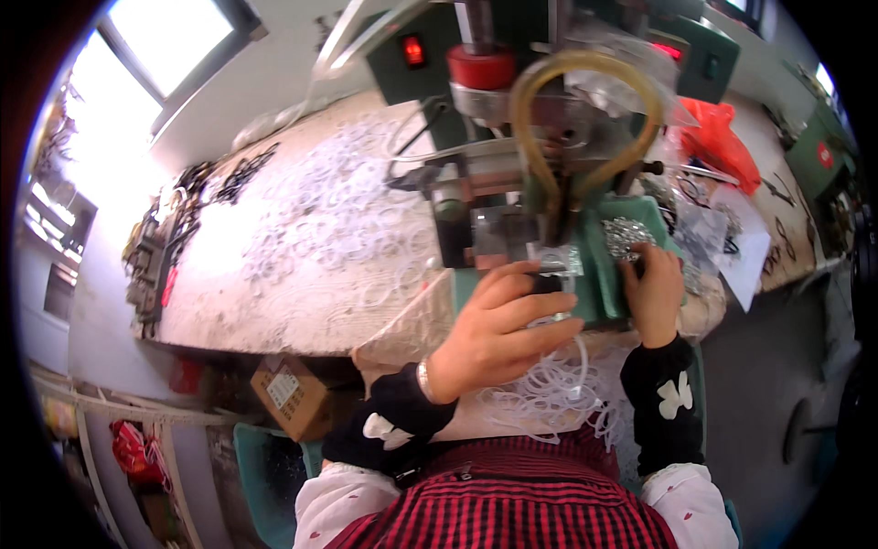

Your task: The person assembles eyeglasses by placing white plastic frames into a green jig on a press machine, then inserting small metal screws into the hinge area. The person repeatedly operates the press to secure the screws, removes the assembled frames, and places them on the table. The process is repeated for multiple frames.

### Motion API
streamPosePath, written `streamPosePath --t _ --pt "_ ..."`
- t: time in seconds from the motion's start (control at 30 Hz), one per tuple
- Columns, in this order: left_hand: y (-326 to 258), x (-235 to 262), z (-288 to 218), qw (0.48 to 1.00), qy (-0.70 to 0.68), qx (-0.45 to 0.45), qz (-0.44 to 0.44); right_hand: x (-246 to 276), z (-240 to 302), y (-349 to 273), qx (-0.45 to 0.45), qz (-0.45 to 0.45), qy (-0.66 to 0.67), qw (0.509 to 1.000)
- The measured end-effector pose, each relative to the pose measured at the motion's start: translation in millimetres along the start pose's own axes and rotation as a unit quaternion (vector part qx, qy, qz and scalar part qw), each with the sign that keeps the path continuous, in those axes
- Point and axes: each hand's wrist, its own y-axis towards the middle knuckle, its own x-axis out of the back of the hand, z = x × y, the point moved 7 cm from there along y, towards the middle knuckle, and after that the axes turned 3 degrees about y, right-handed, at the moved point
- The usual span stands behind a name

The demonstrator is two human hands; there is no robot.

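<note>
My left hand is at the front of a bench press, fingers bent together under its head. From those fingers a clear plastic tube curves down; its upper end is hidden by the hand and machine. At the right, my right hand reaches into a green tray of small shiny metal pieces. Its thumb and fingers are curled at the pieces, and what lies between the fingertips is too small to make out. A tangle of clear plastic tubes lies on cloth before my apron.
Many clear plastic rings spread over the bench at the left, with dark loops behind. A red plastic bag and white paper lie right. Below are a cardboard box and a teal bin.
</note>
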Motion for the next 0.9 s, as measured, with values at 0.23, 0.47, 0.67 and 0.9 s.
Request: streamPosePath --t 0.23,0.47,0.67,0.9 --pt "-49.9 72.4 -25.0 0.962 0.226 0.146 -0.043 -6.0 1.7 15.6 0.048 -0.039 0.051 0.997" --pt "-66.4 114.8 68.0 0.901 0.316 0.298 -0.020 -3.6 12.1 29.9 0.060 -0.057 0.137 0.987" --pt "-161.4 51.3 174.2 0.896 0.274 0.324 0.129 -11.6 7.3 16.5 0.077 -0.057 0.030 0.995" --pt "-122.8 100.5 142.8 0.905 0.278 0.305 -0.099 -12.4 -10.4 19.8 0.058 -0.021 0.017 0.998"
